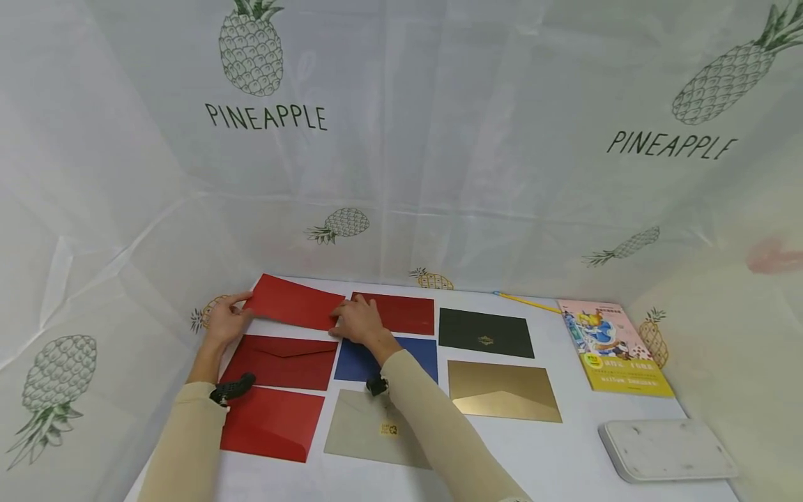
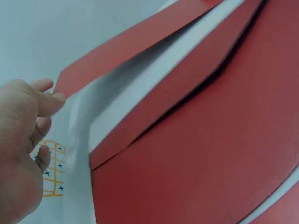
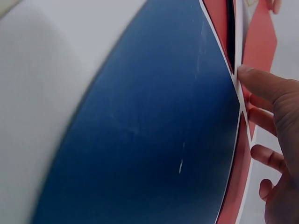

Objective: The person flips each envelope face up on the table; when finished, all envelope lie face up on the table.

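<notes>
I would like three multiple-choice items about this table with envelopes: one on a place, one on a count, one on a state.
1. Where does the black envelope lie?
A. directly behind the gold envelope
B. under the book
C. on the white tray

2. How many blue envelopes are there?
A. one
B. three
C. none

3. How is the red envelope at the far left?
A. lying flat, untouched
B. held at its ends by both hands
C. torn in half

Answers: 1 A, black lies just beyond gold. 2 A, only one blue envelope shows. 3 B, the left hand and right hand hold it, raised off the table.
</notes>
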{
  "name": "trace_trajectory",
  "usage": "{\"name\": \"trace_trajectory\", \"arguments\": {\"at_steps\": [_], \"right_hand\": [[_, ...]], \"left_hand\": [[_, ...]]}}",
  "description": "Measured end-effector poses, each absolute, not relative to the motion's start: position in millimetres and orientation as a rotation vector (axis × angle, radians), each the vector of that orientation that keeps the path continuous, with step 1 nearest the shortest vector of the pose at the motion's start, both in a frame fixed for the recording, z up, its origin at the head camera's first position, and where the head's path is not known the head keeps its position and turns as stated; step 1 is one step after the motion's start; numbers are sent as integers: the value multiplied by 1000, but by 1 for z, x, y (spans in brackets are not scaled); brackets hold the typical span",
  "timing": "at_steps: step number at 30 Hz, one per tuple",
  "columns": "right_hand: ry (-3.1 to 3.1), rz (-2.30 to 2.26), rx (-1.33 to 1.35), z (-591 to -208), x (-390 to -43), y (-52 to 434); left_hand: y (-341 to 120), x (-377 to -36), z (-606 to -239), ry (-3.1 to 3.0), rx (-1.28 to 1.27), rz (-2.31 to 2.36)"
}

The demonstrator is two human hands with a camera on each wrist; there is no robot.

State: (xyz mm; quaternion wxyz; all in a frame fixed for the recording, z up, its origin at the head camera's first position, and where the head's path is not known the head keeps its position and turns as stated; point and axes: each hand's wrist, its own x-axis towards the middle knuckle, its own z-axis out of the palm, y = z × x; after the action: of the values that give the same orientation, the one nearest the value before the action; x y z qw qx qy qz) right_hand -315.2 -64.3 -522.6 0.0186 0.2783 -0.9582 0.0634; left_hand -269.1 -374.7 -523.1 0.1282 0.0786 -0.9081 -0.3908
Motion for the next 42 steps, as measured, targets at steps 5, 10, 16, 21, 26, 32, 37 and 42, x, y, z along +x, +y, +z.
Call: {"name": "trace_trajectory", "arguments": {"at_steps": [5, 10, 16, 21, 26, 32, 37, 42], "right_hand": [[-2962, 240, 897, -525, -317, -61], [-2950, 260, 947, -523, -316, -58], [-2916, 207, 1038, -519, -314, -52], [-2853, 394, 1070, -513, -316, -46], [-2777, 630, 1050, -506, -319, -40], [-2717, 791, 939, -500, -322, -39], [-2721, 879, 873, -501, -322, -41], [-2713, 991, 817, -505, -324, -45]], "left_hand": [[-379, -259, -523, -2633, 143, -1123], [-384, -252, -529, -2618, 97, -1060], [-386, -248, -532, -2532, 47, -1037], [-384, -247, -528, -2376, 8, -1145], [-381, -245, -522, -2303, 108, -1252], [-379, -246, -523, -2271, 223, -1341], [-378, -249, -526, -2258, 155, -1351], [-376, -253, -532, -2368, 46, -1180]]}}
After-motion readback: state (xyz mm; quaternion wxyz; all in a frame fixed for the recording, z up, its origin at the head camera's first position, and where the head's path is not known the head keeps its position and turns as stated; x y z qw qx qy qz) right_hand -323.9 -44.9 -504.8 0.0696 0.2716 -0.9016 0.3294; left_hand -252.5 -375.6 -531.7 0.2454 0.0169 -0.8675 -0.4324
